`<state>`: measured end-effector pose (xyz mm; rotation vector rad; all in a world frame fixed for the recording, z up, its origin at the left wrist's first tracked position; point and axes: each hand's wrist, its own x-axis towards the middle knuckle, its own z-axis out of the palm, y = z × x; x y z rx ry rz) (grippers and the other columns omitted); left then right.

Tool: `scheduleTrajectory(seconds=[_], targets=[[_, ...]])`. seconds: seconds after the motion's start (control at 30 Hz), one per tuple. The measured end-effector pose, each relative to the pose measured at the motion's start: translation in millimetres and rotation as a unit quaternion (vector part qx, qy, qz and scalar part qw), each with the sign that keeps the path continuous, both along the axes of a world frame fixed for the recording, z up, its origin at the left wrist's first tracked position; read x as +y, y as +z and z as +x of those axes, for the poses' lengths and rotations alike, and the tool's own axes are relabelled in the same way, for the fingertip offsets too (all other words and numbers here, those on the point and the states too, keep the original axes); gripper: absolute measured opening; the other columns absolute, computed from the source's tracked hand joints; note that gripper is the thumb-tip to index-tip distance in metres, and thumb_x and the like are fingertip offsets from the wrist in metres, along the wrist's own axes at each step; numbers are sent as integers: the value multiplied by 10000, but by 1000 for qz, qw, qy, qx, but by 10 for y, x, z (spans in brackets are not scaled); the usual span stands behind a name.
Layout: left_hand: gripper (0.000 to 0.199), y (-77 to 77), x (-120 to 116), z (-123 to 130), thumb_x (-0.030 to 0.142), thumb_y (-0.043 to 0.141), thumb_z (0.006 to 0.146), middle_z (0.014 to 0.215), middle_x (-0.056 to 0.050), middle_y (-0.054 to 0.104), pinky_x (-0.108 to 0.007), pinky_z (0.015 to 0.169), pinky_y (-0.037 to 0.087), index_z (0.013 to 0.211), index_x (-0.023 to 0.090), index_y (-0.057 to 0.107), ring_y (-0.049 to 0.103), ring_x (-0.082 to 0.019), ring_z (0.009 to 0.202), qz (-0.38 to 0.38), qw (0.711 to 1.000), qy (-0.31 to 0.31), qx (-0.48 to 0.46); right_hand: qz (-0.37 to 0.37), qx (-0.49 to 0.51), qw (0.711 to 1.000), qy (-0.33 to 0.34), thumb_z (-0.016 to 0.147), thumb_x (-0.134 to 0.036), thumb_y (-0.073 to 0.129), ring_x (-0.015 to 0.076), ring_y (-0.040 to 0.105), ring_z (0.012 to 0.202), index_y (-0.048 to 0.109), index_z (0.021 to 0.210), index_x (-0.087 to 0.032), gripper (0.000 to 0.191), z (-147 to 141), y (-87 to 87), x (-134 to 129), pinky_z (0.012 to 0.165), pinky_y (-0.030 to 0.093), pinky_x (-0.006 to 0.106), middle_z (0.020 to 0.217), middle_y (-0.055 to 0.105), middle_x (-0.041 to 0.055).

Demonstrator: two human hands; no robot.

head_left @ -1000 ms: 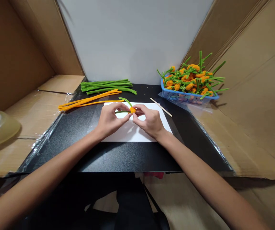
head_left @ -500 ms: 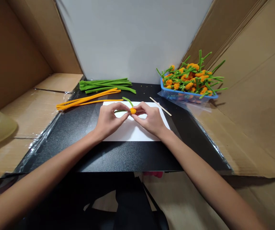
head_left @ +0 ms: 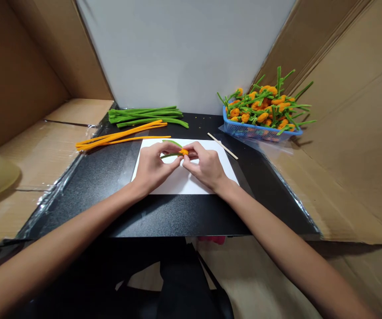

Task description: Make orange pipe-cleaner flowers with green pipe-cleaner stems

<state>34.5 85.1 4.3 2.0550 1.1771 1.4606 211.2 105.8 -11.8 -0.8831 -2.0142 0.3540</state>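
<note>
Between my two hands, above a white sheet of paper (head_left: 191,184), is a small pipe-cleaner flower (head_left: 184,152) with an orange fuzzy head and green stem ends that point left. My left hand (head_left: 156,165) pinches at the left side of it, thumb and fingertips closed around the green part. From the other side my right hand (head_left: 207,165) pinches the orange head between thumb and fingers. The fingertips partly hide the flower, and the fingers of both hands nearly meet there.
Green pipe cleaners (head_left: 144,116) and orange pipe cleaners (head_left: 121,136) lie at the back left. A thin wooden stick (head_left: 223,146) rests right of the paper. The blue basket (head_left: 260,132) holds many orange-and-green pieces. A tape roll (head_left: 1,177) sits on cardboard at left.
The flower has turned between my fingers: its upper green end, which pointed up and left, now lies lower toward my left hand. Both hands keep their pinch at nearly the same place.
</note>
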Motion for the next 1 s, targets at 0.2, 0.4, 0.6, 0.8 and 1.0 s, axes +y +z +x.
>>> scheduleTrajectory(seconds=[0.2, 0.4, 0.6, 0.8, 1.0], targets=[[84, -1, 75, -17, 233, 789, 719, 803, -43, 776, -302, 722, 574, 765, 167, 763, 709, -181, 746, -115, 992, 12, -52, 28, -15, 999, -20, 879, -197, 554, 200, 757, 863, 597, 1051, -196, 178, -13, -18, -10, 800, 612, 327, 957, 753, 61], [177, 2, 149, -64, 321, 824, 685, 778, -58, 772, -313, 703, 556, 726, 162, 759, 696, -184, 718, -205, 966, -66, -146, 80, -30, 995, -48, 862, -168, 552, 195, 750, 806, 628, 1017, -202, 176, -19, 5, -33, 767, 602, 318, 912, 764, 46], [113, -22, 178, -76, 244, 836, 623, 756, -51, 773, -316, 714, 552, 683, 177, 766, 692, -181, 703, -260, 941, -79, -204, 76, -19, 995, -56, 856, -164, 554, 192, 745, 814, 634, 1012, -204, 180, -30, 0, -50, 782, 608, 329, 924, 766, 45], [112, -19, 168, -81, 264, 808, 636, 720, -47, 764, -285, 649, 547, 661, 170, 753, 686, -172, 663, -269, 941, -77, -189, 48, 18, 998, -26, 859, -184, 550, 177, 737, 852, 647, 1024, -215, 194, -56, 9, -96, 827, 621, 328, 964, 756, 35], [80, 24, 69, -41, 223, 755, 685, 775, -53, 772, -293, 701, 573, 727, 155, 746, 705, -181, 719, -105, 993, -14, -53, -99, 130, 986, 38, 851, -267, 636, 167, 729, 866, 646, 1000, -206, 161, -78, 51, -80, 800, 623, 314, 979, 739, 38]])
